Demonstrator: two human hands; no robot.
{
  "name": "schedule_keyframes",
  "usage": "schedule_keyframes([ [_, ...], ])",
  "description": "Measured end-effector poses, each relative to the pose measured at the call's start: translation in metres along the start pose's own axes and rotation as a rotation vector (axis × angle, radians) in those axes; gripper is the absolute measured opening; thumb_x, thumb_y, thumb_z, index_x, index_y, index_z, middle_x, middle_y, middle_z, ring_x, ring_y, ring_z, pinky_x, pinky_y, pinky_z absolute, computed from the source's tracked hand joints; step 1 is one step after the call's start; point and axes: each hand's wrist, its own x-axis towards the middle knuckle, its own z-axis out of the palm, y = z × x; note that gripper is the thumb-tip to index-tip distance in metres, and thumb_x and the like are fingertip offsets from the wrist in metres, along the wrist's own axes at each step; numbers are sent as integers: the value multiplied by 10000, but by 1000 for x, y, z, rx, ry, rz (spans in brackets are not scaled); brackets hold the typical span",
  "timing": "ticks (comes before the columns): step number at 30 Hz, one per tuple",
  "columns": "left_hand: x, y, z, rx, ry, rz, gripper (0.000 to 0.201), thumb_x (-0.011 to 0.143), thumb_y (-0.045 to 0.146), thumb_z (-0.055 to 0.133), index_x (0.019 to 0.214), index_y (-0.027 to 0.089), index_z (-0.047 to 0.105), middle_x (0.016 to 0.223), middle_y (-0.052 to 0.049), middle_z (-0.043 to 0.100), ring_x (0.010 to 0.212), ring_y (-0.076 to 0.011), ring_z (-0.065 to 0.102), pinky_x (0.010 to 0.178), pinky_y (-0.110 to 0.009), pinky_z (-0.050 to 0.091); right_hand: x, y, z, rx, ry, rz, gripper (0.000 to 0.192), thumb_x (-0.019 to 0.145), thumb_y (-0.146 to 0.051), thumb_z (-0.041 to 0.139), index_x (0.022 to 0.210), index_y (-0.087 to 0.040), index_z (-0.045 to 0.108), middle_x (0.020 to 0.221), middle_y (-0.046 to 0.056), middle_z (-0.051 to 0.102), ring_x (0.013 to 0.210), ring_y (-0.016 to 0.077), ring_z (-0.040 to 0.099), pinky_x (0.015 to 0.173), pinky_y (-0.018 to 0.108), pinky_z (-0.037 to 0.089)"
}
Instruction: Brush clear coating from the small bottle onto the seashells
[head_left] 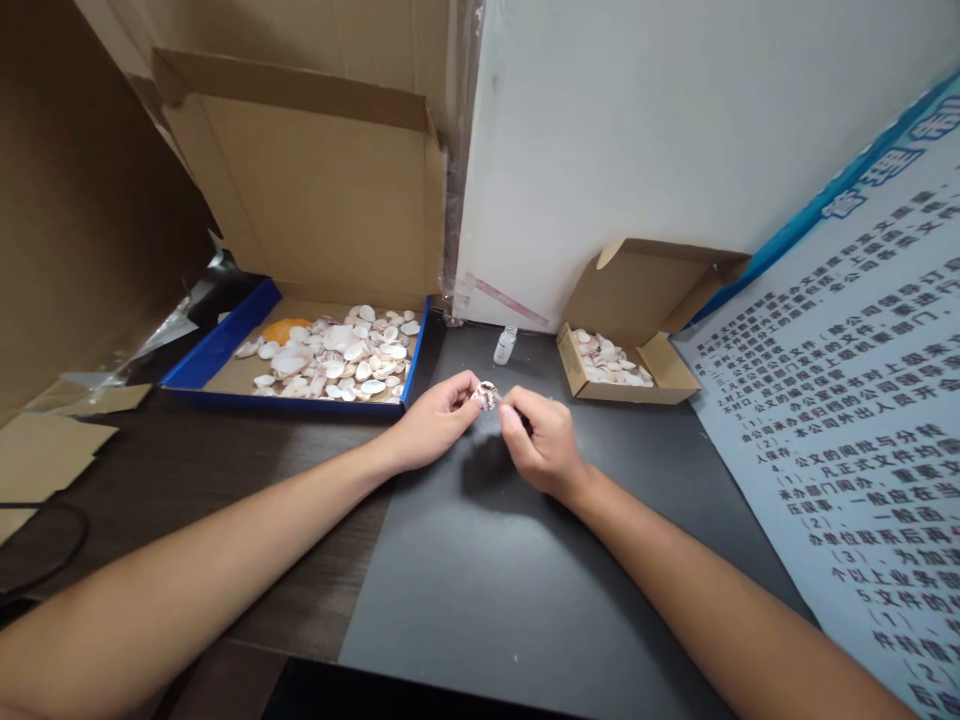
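Both forearms reach in from the bottom corners and meet at frame centre above the desk (487, 560). The left hand (435, 425) pinches a small shell (486, 396) at its fingertips; the right hand (541, 445) is curled, its grip closed against the same shell. At upper left, a big box (225, 345) holds many shells. A vial (505, 345) stands centre. At right, a small box (660, 375) holds a few shells.

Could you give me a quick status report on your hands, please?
Left hand and right hand pinch one small shell above the dark mat. Little bottle stands behind. Nothing between them.
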Motion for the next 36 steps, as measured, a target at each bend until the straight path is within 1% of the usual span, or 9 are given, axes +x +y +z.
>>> schedule_keyframes([
  [2,0,0,0,9,-1,4,214,900,352,494,775,188,439,559,88,394,480,-73,336,481,-214,261,0,0,0,3,41,37,238,919,-199,418,682,-212,429,605,-30,435,538,113,407,551,245,327],
  [7,0,0,0,18,-4,23,212,906,353,482,784,185,438,587,81,398,497,-75,328,490,-213,264,0,2,0,49,-28,-2,235,914,-217,430,679,-208,440,605,-32,454,531,109,411,544,241,329],
  [10,1,-1,0,45,2,29,229,912,368,478,780,186,436,600,79,372,516,-79,321,500,-212,269,-1,2,1,28,41,63,244,929,-226,428,686,-207,442,605,-31,450,539,111,416,548,242,326],
  [14,1,-2,0,44,-14,47,214,913,358,470,798,179,444,669,57,414,580,-90,350,539,-214,303,-1,3,2,49,-26,-15,237,917,-211,439,679,-206,437,600,-35,436,532,106,397,547,243,318],
  [18,1,-1,0,66,-6,43,232,916,366,467,779,182,435,668,57,390,597,-95,345,548,-216,302,-1,3,2,6,34,51,244,924,-212,435,680,-205,435,598,-35,432,529,105,391,543,242,316],
  [21,0,0,0,58,-10,49,226,918,356,465,780,179,441,684,50,413,617,-97,367,570,-218,320,-2,3,2,23,-6,-2,242,914,-205,440,672,-206,430,596,-36,429,528,104,389,544,242,318],
  [27,0,-1,0,24,2,12,212,915,356,489,800,183,446,615,76,391,516,-76,332,494,-214,266,-3,4,1,2,76,44,241,917,-201,442,676,-205,435,588,-39,418,520,103,384,536,242,314],
  [31,1,-3,-1,3,-2,8,189,914,336,495,813,182,452,616,77,412,492,-67,336,477,-215,253,-2,4,0,19,-11,-28,235,898,-191,451,664,-206,431,579,-42,413,509,100,371,532,240,313],
  [36,1,-2,0,14,-7,-3,207,918,349,499,802,184,451,601,83,395,484,-65,333,477,-217,253,0,5,-1,-3,71,48,248,906,-202,445,658,-206,435,570,-42,413,503,100,378,519,236,310],
])
